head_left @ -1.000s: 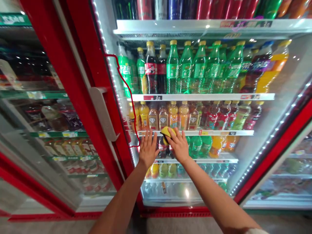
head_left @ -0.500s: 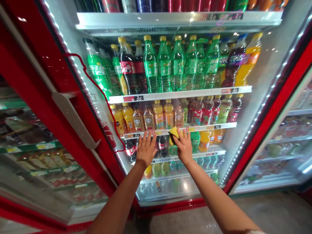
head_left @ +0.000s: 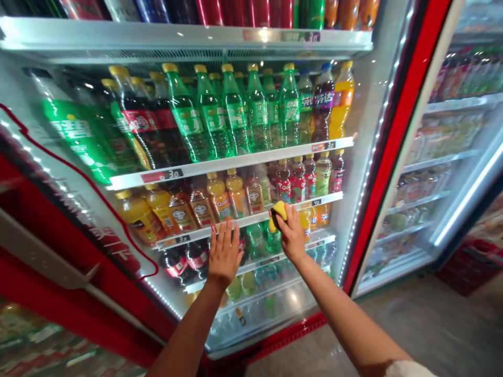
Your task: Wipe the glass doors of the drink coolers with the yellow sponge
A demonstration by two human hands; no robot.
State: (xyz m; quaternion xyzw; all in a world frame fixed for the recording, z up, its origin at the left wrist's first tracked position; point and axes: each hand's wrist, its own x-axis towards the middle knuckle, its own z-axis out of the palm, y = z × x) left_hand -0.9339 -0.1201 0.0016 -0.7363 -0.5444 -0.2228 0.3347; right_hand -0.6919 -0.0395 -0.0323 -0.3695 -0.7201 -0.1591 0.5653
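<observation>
My left hand (head_left: 223, 256) lies flat with fingers stretched upward, apparently against the glass door (head_left: 293, 299) of a lit drinks fridge. It holds nothing. To its right, my right hand (head_left: 294, 235) grips a small yellow-and-black sponge (head_left: 280, 210) against the glass. Behind the glass at sponge height runs the white front strip of a shelf (head_left: 253, 219). Juice bottles (head_left: 218, 198) stand on that shelf, and dark cola bottles (head_left: 196, 256) show below, partly hidden by my left hand.
Green soda bottles (head_left: 236, 118) fill the shelf above, with cans (head_left: 263, 13) higher up. The red door frame (head_left: 387, 152) borders the right side, beside a second fridge (head_left: 422, 167). At lower left is a metal door handle (head_left: 43, 256). A red crate (head_left: 463, 267) stands on the floor.
The view has swung to the right. My right hand and sponge have slid right across the glass, past the brown-labelled bottle. My left hand stays flat, slightly further right along the shelf.
</observation>
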